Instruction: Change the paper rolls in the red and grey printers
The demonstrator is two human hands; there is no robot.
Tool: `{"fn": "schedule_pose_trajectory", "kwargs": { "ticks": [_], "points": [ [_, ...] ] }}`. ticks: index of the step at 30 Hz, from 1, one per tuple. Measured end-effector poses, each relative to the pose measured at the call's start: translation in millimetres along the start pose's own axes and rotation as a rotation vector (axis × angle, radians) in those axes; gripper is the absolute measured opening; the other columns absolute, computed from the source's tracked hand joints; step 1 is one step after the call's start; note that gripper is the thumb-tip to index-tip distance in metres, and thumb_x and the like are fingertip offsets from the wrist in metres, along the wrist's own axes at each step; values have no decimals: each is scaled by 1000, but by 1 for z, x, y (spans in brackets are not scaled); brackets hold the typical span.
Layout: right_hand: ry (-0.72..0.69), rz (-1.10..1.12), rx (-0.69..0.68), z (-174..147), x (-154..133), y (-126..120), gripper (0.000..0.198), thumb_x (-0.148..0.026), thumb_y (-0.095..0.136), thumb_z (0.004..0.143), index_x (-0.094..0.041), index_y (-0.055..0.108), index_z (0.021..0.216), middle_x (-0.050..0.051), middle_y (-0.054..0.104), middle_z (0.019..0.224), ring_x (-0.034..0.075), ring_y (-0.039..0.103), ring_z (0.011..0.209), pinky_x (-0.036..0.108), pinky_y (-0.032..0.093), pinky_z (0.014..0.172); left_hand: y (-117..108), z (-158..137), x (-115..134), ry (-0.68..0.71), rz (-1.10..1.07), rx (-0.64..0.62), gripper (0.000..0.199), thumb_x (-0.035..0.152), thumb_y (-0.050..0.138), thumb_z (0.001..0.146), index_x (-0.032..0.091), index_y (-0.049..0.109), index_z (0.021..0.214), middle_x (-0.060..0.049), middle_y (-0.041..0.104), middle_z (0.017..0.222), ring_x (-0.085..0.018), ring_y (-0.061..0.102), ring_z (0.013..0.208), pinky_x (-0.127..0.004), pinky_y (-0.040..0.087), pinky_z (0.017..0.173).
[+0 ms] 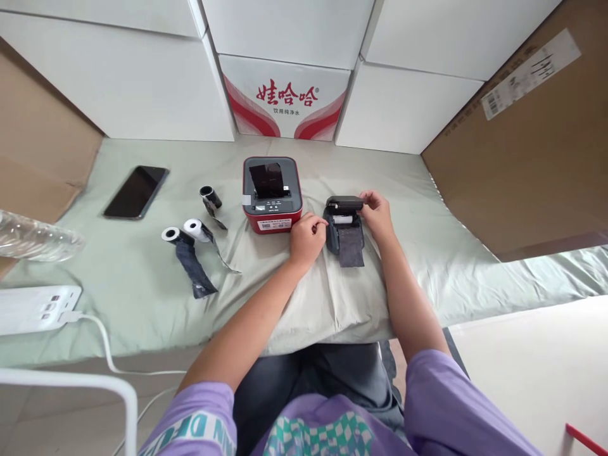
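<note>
A small black printer [332,239] sits on the cloth with its lid [346,203] raised. Inside shows a white roll [342,220], and a dark paper strip [351,248] hangs out over the front. My left hand [308,238] is closed, its curled fingers against the printer's left side. On the other side, my right hand [377,212] pinches the right end of the lid between thumb and fingers. Just left of my left hand stands a red and black box-shaped printer [273,206], a glossy black sheet [268,180] sticking up from its top slot.
Left of the red printer lie several paper rolls, among them a dark one [213,197] and a white-cored one [199,230]. Farther left are a phone [136,192], a white power bank [33,308] and a plastic bottle [38,235]. White boxes [285,95] and a brown carton [522,158] border the table.
</note>
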State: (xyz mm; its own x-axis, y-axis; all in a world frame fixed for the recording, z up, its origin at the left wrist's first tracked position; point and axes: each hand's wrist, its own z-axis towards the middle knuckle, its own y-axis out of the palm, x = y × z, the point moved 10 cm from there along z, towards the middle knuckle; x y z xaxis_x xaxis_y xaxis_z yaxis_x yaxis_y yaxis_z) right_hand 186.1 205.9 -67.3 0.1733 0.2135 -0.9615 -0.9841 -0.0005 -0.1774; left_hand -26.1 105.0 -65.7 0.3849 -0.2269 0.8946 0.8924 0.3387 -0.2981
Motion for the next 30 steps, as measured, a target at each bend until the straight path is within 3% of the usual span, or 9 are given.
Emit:
{"fn": "schedule_pose_trajectory", "kwargs": {
  "ticks": [3,5,11,14,18,22,26,30],
  "points": [
    [32,-39,88,-1,1,-3,29,-45,75,76,-22,58,69,-2,55,73,14,53,74,30,49,73,0,0,1,1,12,-6,26,4,52,85,20,71,76,-2,69,81,-14,61,69,-27,48,72],
    [16,-81,69,-2,-5,-1,28,-48,74,79,-21,67,71,1,62,81,17,58,81,33,52,78,0,0,1,-2,23,-12,26,5,53,85,20,71,76,-2,69,83,-14,61,70,-27,49,72],
    [-89,-487,-146,-13,-31,13,17,-36,73,77,-24,81,86,10,62,116,28,64,113,44,57,93,0,1,2,-19,43,-23,26,6,53,86,20,72,76,-2,71,85,-15,62,71,-27,49,73],
    [-48,-667,-247,-19,-30,18,26,-29,72,77,-26,83,101,12,59,128,33,63,121,54,51,109,0,1,2,-17,43,-25,25,6,53,86,20,71,75,-2,70,83,-15,61,71,-27,48,73],
    [48,-810,-329,-22,-27,21,32,-27,77,78,-30,83,109,13,53,145,41,57,131,63,45,114,1,1,1,-8,33,-27,25,7,53,85,20,71,75,-1,69,82,-15,60,70,-28,47,72],
    [103,-847,-410,-17,-21,29,30,-26,86,73,-31,85,102,13,56,137,45,53,130,67,41,116,0,1,0,11,40,-28,25,6,53,84,20,71,73,-1,68,80,-15,60,72,-28,46,72],
    [7,-767,-518,-17,-22,41,27,-22,81,76,-27,82,103,12,56,112,37,60,116,59,48,110,0,2,0,11,71,-31,25,7,52,85,20,69,73,-1,68,80,-15,60,72,-28,46,72],
    [-56,-652,-507,-19,-28,29,26,-23,69,83,-23,74,109,12,54,119,32,58,122,53,47,114,2,2,0,4,85,-44,25,7,53,86,21,70,74,-2,71,83,-16,62,73,-29,47,74]
  ]
}}
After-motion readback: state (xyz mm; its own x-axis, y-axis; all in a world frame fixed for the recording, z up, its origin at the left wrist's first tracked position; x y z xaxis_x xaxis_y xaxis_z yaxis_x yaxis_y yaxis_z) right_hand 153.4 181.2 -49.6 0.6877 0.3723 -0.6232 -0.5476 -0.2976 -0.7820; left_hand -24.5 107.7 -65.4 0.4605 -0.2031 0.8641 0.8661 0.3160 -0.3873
